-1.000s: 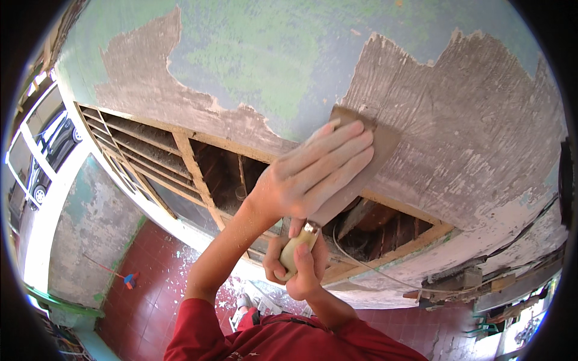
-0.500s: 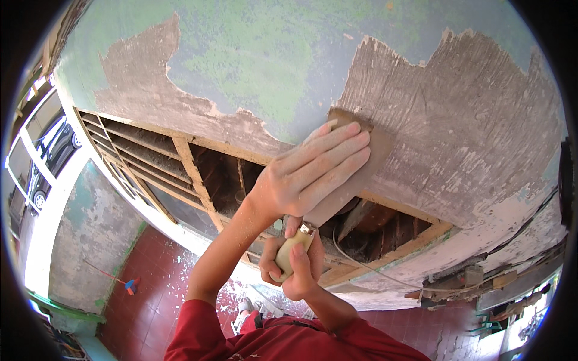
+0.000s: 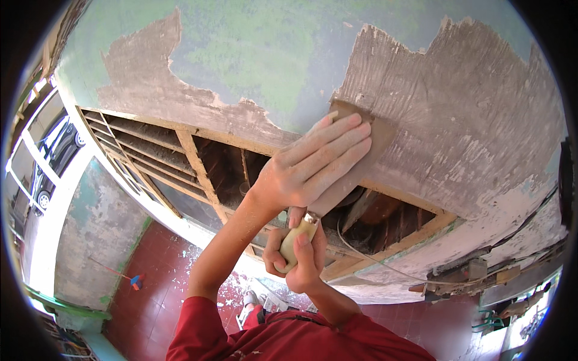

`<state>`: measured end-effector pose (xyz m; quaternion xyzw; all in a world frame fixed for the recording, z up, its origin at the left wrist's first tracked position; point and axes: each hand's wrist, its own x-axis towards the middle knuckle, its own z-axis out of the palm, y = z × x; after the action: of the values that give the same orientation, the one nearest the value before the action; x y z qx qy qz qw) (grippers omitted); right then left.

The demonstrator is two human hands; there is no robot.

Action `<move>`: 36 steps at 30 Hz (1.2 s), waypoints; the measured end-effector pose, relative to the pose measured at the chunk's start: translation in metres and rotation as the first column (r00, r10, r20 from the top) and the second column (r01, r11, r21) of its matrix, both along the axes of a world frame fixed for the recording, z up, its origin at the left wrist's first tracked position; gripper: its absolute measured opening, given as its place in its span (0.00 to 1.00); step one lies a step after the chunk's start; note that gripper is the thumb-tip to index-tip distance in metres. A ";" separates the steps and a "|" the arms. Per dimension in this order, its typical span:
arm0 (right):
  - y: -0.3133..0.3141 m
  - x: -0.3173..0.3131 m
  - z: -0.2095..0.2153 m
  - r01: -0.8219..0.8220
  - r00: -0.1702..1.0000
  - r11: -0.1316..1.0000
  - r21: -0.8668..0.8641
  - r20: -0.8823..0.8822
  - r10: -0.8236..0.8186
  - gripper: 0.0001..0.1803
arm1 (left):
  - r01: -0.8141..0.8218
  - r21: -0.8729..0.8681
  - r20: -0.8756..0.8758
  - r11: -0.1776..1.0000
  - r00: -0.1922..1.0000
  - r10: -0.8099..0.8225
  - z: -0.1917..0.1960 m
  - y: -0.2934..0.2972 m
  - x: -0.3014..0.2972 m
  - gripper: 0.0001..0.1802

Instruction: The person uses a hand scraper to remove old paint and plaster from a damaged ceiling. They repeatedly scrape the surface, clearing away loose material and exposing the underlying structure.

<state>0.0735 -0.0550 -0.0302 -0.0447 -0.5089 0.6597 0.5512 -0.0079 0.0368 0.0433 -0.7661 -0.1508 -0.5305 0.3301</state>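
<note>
My right hand [image 3: 301, 256] is wrapped around the pale handle of a scraper [image 3: 342, 191]. My left hand [image 3: 310, 159] lies over the broad metal blade, its fingers stretched out and pressed flat near the front edge. That edge touches the wall [image 3: 253, 66], where green-blue paint meets a bare grey-brown patch [image 3: 445, 102]. Much of the blade is hidden under the left hand, and I cannot see where that thumb rests.
Below the painted area run wooden vent frames [image 3: 198, 171] with slats and dark openings. A thin cable [image 3: 385, 265] hangs across the right opening. Paint flakes litter the red tiled floor [image 3: 156, 265], near a blue-and-red tool [image 3: 137, 281]. A car [image 3: 57, 159] stands outside at left.
The wall sits slightly higher in view, and the scraper and both hands have shifted up with it. Both hands keep the same hold, and the peeled patch looks about the same.
</note>
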 end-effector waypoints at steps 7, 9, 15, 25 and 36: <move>-0.002 -0.004 0.018 -0.018 0.999 1.000 0.005 -0.038 0.018 0.13 | 0.008 0.021 -0.025 1.000 1.000 -0.007 0.014 0.002 0.000 0.20; -0.003 -0.004 0.010 0.008 1.000 1.000 0.005 -0.015 -0.008 0.13 | -0.012 0.013 -0.023 1.000 1.000 0.013 0.007 -0.001 -0.001 0.21; -0.002 -0.004 0.017 0.001 1.000 1.000 0.017 -0.003 -0.001 0.14 | 0.005 0.024 -0.023 1.000 1.000 -0.004 0.015 0.001 -0.002 0.20; -0.002 -0.009 0.017 0.023 0.999 1.000 0.009 -0.026 -0.023 0.13 | 0.041 0.032 -0.007 0.999 0.999 -0.041 0.018 0.004 -0.002 0.20; -0.001 -0.010 0.020 0.023 0.999 0.999 0.038 -0.044 -0.022 0.13 | 0.034 0.037 -0.009 0.999 0.999 -0.034 0.022 0.004 -0.002 0.19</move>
<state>0.0630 -0.0563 -0.0099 -0.0253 -0.5090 0.6442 0.5703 -0.0101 0.0407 0.0649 -0.7646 -0.1264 -0.5353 0.3359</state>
